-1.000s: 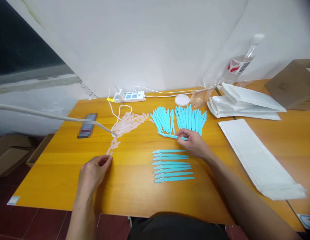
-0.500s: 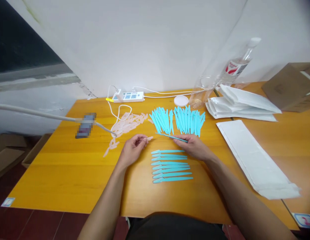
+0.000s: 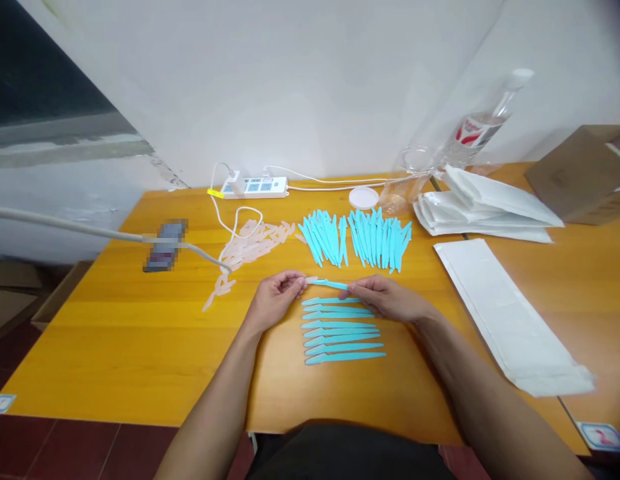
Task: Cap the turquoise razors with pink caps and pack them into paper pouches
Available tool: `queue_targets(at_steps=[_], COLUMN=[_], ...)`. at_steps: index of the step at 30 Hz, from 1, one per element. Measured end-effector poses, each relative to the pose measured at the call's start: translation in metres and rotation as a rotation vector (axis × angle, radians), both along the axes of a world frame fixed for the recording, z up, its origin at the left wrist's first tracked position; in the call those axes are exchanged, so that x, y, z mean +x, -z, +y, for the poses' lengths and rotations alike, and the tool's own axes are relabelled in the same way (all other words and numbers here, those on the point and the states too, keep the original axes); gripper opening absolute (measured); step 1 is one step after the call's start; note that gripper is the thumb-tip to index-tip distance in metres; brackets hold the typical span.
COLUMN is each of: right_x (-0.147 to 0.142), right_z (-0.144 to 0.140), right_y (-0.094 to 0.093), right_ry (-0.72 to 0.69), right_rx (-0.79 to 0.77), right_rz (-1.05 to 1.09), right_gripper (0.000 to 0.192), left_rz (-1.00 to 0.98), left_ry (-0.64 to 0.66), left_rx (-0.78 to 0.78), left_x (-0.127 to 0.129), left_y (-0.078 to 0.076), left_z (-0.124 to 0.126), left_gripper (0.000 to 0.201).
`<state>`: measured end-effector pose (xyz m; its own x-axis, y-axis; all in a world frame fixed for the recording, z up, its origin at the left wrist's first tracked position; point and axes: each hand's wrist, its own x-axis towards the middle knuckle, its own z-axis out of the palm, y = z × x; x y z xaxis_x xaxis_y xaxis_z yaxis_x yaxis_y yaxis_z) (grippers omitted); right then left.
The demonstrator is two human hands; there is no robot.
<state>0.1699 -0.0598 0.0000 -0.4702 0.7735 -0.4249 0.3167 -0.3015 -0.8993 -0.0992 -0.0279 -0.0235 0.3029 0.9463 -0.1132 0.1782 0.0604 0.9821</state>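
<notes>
Now that my left hand [image 3: 274, 298] has swung in from the pink pile, its pinched pink cap [image 3: 311, 280] meets the tip of the thin teal razor [image 3: 333, 285] my right hand [image 3: 385, 298] pinches; capping looks underway. Just below the grip, flat glossy capped razors [image 3: 340, 330] lie in a row on the yellow surface [image 3: 115, 347].

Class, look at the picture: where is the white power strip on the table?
The power strip lies at the table's far edge by the wall, left of centre, behind the pink caps.
</notes>
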Motion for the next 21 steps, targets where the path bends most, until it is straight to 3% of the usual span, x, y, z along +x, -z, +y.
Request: queue_targets(at_steps=[5, 10, 12, 18, 21], right_x=[-0.001, 0.001, 0.001, -0.002, -0.008], right_z=[0.000, 0.000, -0.001, -0.001, 0.000], right_y=[-0.010, -0.013, -0.012, -0.012, -0.009], right_ry=[-0.059, -0.064, -0.074, -0.099, -0.084], right_rx=[0.118, 0.169, 0.168, 0.209, 0.339], right_rz=[-0.089, -0.110, -0.120, -0.113, -0.157], right_gripper=[0.063, 0.063, 0.063, 0.060, 0.055], left_rz=[0.079, 0.106, 0.109, 0.069, 0.079], left_ry=[0.065, -0.052, -0.035, 0.047, 0.083], left_rx=[0.069, 0.124, 0.122, 0.090, 0.102], left_x=[-0.001, -0.018, -0.020, 0.001, 0.006], left_y=[-0.010, -0.012, -0.011, -0.009, -0.009], left_z=[-0.003, -0.001, -0.003, -0.009, -0.010], left_gripper=[0.032, 0.033, 0.033, 0.032, 0.033])
